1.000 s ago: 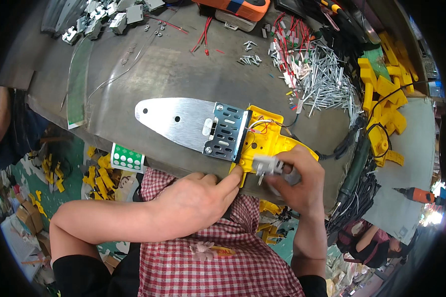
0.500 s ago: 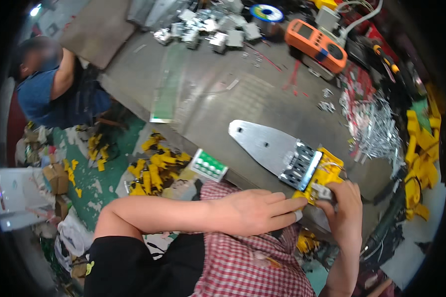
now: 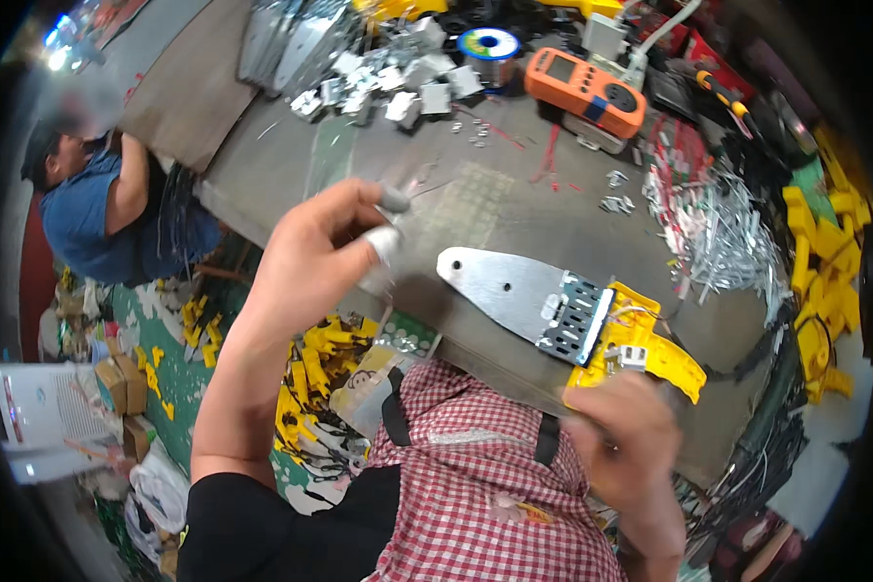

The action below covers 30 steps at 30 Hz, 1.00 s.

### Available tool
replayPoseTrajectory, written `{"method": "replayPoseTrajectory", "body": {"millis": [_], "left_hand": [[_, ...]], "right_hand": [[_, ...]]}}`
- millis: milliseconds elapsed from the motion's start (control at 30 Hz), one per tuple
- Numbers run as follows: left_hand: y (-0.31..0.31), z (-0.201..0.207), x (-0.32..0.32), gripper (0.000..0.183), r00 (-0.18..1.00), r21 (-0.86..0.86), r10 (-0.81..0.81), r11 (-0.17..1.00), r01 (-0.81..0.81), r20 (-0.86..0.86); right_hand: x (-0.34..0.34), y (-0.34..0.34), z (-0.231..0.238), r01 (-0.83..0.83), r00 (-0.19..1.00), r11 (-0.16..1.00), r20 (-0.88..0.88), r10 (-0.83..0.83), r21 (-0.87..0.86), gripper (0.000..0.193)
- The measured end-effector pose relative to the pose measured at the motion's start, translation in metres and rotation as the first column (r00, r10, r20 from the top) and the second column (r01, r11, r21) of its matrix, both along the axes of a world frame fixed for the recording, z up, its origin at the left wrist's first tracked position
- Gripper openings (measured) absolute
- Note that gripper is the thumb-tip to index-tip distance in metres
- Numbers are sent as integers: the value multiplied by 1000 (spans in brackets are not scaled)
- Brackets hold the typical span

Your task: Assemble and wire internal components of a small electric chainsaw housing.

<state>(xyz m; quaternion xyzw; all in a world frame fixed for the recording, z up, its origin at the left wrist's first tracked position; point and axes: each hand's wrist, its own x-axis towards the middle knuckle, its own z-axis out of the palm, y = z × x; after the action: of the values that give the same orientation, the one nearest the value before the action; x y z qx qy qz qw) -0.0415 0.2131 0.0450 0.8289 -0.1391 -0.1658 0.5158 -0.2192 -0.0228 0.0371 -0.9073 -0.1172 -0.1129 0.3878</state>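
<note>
A flat silver metal plate (image 3: 495, 278), tapered at one end, lies on the table. Its slotted end (image 3: 574, 315) meets an opened yellow plastic housing (image 3: 662, 357), which has a small white part (image 3: 633, 357) and thin wires in it. My left hand (image 3: 315, 247) is raised over the table, left of the plate. Its thumb and forefinger wear light coverings and stand apart, with nothing visible between them. Just below the housing is my right hand (image 3: 630, 436), fingers curled and smeared by motion; whether it holds anything is hidden.
Small metal blocks (image 3: 407, 92), a wire spool (image 3: 490, 47) and an orange meter (image 3: 584, 89) occupy the far side. Loose silver strips (image 3: 732, 233) and yellow housings (image 3: 824, 281) lie to the right. A green-and-white card (image 3: 407, 333) sits at the near edge. A person (image 3: 97, 209) sits far left.
My left hand has left the yellow housing and moved up and left over the table. My right hand has dropped toward me, off the housing, which now shows more fully.
</note>
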Motion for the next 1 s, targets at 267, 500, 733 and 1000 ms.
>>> {"method": "replayPoseTrajectory", "body": {"millis": [267, 500, 733, 1000], "left_hand": [[-65, -6, -26, 30, 814, 69, -381, 917, 392, 439], [-116, -1, -22, 27, 551, 233, -499, 845, 482, 669], [-129, -10, -19, 21, 681, 73, -417, 878, 473, 602], [-155, -36, 6, 17, 719, 0, -481, 831, 556, 502]], "right_hand": [[22, 17, -7, 110, 983, 985, 131, -127, 134, 28], [47, -50, 31, 256, 959, 966, 127, -253, -14, 26], [161, -184, -21, 470, 883, 700, -275, -381, 538, 47], [178, -197, -14, 493, 713, 784, 342, -612, 377, 27]]}}
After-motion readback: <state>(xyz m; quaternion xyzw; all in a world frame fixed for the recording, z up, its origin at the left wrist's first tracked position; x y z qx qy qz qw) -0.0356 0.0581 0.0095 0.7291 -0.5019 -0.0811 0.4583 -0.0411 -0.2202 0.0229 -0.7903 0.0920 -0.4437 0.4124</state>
